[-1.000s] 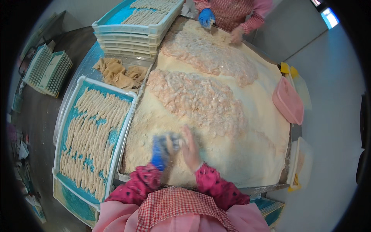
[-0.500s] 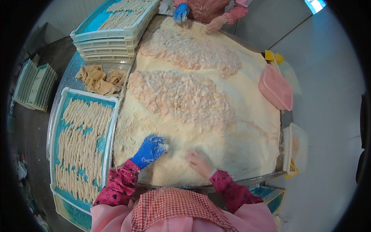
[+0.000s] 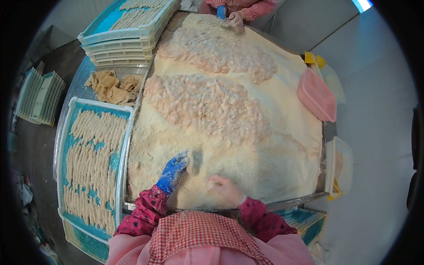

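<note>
My left hand (image 3: 174, 170), in a blue glove caked with breading, is closed on a pale coated strip (image 3: 190, 163) above the bed of pale crumbs (image 3: 154, 145) on the worktable. My bare right hand (image 3: 225, 187) is low over the crumbs to its right, fingers curled; what they hold, if anything, is too small and blurred to make out. Beyond my hands lie two broad heaps of pink, wet-looking meat pieces (image 3: 207, 106) (image 3: 216, 53). At my left is a blue-lined white tray (image 3: 70, 119) with several rows of coated strips (image 3: 92, 168).
A stack of trays (image 3: 119, 53) and crumpled brown cloths (image 3: 112, 88) stand at back left. A co-worker (image 3: 238, 11) works at the far edge. A pink basket (image 3: 316, 92) and pale container (image 3: 340, 163) line the right edge; racks (image 3: 39, 95) stand left.
My hands were together a second ago, then parted. Since half a second ago the left has shifted slightly, showing a strip at its fingertips; the right has moved slightly left. The co-worker's hands have come together.
</note>
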The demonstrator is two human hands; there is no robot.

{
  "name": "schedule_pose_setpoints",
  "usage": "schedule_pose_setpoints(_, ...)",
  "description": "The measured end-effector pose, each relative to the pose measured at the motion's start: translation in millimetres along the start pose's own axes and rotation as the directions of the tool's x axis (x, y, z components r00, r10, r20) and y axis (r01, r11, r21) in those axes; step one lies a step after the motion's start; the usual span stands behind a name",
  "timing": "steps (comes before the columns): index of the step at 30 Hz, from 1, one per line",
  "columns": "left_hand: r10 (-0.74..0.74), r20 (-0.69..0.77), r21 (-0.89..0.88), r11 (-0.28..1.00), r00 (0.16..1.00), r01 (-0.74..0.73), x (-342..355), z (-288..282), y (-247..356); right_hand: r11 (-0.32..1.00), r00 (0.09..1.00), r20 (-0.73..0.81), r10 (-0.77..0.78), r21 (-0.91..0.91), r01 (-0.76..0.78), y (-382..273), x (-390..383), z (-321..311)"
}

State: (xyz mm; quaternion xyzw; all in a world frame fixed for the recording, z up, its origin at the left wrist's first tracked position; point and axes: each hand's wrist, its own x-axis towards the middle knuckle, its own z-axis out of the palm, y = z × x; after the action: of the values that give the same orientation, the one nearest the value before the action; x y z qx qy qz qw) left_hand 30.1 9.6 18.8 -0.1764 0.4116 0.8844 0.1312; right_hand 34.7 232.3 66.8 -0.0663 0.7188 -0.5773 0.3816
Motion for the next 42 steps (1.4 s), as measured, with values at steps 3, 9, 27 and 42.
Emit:
schedule_pose_setpoints(3, -0.054, 0.219, -0.435, 0.889, 0.974, 0.147, -5.2, 11.2, 16.0, 0.718, 0.919, 0.049, -0.392, -0.608, 0.338, -1.5, -6.7, 22.4)
schedule_pose_setpoints(9, -0.033, 0.146, -0.395, 0.914, 0.989, 0.089, -7.7, 6.6, 16.9, 0.936, 0.874, -0.389, -0.291, -0.305, 0.176, 10.0, 14.0, -24.1)
schedule_pose_setpoints(27, 0.591, 0.321, 0.097, 0.757, 0.740, -0.646, -13.7, 87.9, 6.0, 0.526, 0.516, -0.200, -0.833, -0.577, 0.625, -82.2, 35.5, 58.9)
schedule_pose_setpoints(42, 0.748, 0.300, -0.263, 0.662, 0.592, -0.702, -44.5, 119.5, 54.1, 0.358, 0.293, -0.206, -0.934, -0.552, 0.753, -77.8, 50.5, 78.5)
